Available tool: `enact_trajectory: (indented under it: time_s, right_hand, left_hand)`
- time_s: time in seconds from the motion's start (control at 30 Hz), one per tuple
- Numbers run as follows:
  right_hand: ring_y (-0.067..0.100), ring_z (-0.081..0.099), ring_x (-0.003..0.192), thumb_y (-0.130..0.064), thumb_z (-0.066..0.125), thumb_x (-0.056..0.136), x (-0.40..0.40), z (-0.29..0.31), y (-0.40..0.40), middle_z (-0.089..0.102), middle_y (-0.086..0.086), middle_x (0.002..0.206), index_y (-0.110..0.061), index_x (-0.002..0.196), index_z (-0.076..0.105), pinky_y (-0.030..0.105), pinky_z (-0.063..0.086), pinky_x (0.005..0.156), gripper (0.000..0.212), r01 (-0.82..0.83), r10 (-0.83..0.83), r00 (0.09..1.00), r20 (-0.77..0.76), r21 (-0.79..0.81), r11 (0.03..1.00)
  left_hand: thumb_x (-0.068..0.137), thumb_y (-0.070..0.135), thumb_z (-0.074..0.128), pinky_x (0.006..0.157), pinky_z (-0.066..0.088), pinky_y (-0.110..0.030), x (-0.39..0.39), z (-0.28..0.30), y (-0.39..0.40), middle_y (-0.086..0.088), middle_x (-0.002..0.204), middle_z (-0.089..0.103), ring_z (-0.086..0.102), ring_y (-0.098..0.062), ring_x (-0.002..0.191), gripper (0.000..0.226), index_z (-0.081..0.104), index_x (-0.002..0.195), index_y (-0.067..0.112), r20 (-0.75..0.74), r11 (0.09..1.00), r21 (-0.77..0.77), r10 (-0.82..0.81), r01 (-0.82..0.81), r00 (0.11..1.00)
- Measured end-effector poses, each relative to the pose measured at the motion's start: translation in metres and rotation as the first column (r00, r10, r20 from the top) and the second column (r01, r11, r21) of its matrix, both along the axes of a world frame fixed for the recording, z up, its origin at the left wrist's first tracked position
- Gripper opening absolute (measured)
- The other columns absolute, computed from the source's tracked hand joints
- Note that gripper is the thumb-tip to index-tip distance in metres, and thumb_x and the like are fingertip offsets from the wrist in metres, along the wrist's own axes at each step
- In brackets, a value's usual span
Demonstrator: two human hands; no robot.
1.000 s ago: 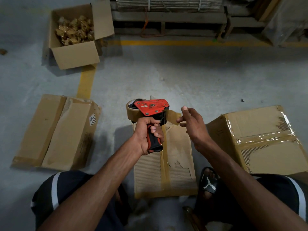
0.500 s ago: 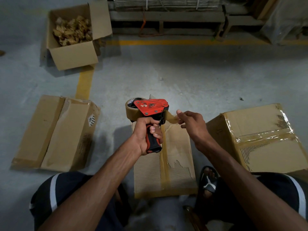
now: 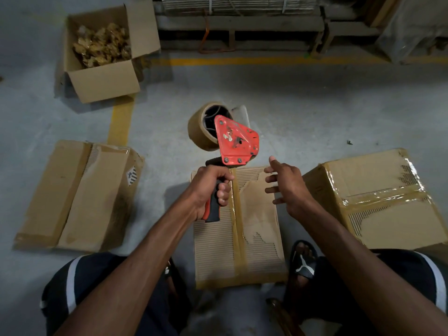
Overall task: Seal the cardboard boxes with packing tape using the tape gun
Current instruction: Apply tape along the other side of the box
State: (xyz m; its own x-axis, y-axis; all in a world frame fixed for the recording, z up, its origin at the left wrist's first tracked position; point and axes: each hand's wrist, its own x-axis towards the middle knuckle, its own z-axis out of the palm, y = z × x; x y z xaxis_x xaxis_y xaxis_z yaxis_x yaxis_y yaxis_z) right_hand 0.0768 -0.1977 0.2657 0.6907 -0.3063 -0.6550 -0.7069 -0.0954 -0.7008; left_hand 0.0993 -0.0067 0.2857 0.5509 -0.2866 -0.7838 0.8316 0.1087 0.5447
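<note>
Grey concrete floor [image 3: 278, 98] lies under a flattened cardboard box [image 3: 240, 229] between the person's feet. Above its far end, the left hand [image 3: 208, 187] grips the tape gun [image 3: 230, 144] by its handle. Beside it, the right hand [image 3: 286, 185] hovers, fingers spread, holding nothing. A taped box [image 3: 378, 200] sits right.

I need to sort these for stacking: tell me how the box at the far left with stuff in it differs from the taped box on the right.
The far-left box stands open, flaps up, filled with crumpled brownish scraps; the taped box is closed. The far-left box shows no tape on its front; the taped box has glossy tape strips crossing its top. The far-left box's cardboard looks intact; the taped box has torn patches exposing corrugation. Both are brown cardboard on the concrete floor.
</note>
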Motion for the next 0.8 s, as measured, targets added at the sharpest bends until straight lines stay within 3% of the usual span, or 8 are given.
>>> enact_trajectory:
  time_s: [0.2,0.43,0.63,0.8]
  right_hand:
    - [0.028,0.066,0.086,-0.062,0.036,0.105,0.0012,0.0044,0.0045,0.068,0.002,0.089,-0.014,0.094,0.071,0.042,0.044,0.075,0.06,-0.027,0.033,0.996,-0.087,0.076,0.997]
    - [0.027,0.069,0.083,-0.061,0.042,0.101,-0.0009,0.0053,0.0056,0.073,0.001,0.086,-0.015,0.082,0.07,0.042,0.045,0.076,0.057,-0.066,0.092,0.975,-0.201,0.13,0.989]
    - [0.026,0.073,0.085,-0.024,0.053,0.1,-0.0016,0.0039,0.0055,0.073,0.003,0.091,-0.012,0.092,0.073,0.041,0.05,0.076,0.024,-0.082,0.096,0.982,-0.162,0.092,0.992]
    - [0.025,0.071,0.085,-0.014,0.051,0.097,0.002,0.003,0.0008,0.07,0.004,0.087,-0.013,0.089,0.07,0.038,0.048,0.07,0.021,-0.047,0.052,0.995,-0.091,0.056,0.997]
  left_hand:
    - [0.083,0.0,0.057,0.044,0.028,-0.024,-0.0048,-0.0008,0.0012,-0.003,0.053,0.038,0.033,-0.015,0.041,0.029,0.048,0.059,0.016,0.204,0.972,0.207,-0.155,0.112,0.967]
    - [0.084,-0.001,0.057,0.045,0.029,-0.024,-0.0076,0.0019,-0.0008,-0.005,0.055,0.037,0.033,-0.016,0.043,0.025,0.05,0.064,0.012,0.25,0.958,0.228,-0.231,0.175,0.94]
    - [0.085,-0.001,0.056,0.046,0.03,-0.026,-0.0059,0.0053,0.0032,-0.005,0.055,0.038,0.033,-0.017,0.045,0.015,0.054,0.073,0.007,0.296,0.957,0.216,-0.254,0.195,0.921]
    - [0.085,-0.002,0.058,0.048,0.027,-0.028,-0.0056,0.0035,0.0065,-0.003,0.054,0.036,0.031,-0.016,0.046,0.027,0.052,0.064,0.014,0.297,0.948,0.216,-0.293,0.235,0.909]
